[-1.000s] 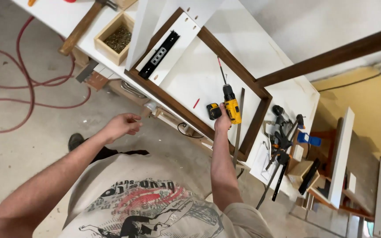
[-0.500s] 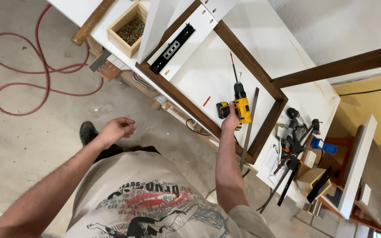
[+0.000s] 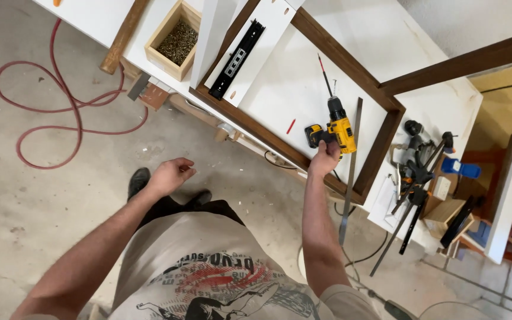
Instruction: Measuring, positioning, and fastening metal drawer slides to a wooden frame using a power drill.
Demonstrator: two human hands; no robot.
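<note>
My right hand (image 3: pixel 323 159) grips the handle of a yellow and black cordless drill (image 3: pixel 334 127) with a long bit, held over the white panel inside a dark wooden frame (image 3: pixel 386 145) on the white workbench (image 3: pixel 445 101). My left hand (image 3: pixel 170 175) hangs loosely curled over the concrete floor, in front of the bench, holding nothing. A black drawer slide (image 3: pixel 237 58) lies on a white board at the frame's left end. A small red pencil (image 3: pixel 291 125) lies on the panel left of the drill.
A wooden box of screws (image 3: pixel 175 41) sits at the bench's left. A long metal bar (image 3: pixel 351 172) overhangs the frame. Black clamps (image 3: pixel 419 172) pile at the right end. A red hose (image 3: pixel 60 112) loops on the floor. White boards (image 3: pixel 511 189) stand far right.
The view has shifted, so the bench sits higher and further right. My right hand stays on the drill; my left hand has dropped lower and away from the bench edge.
</note>
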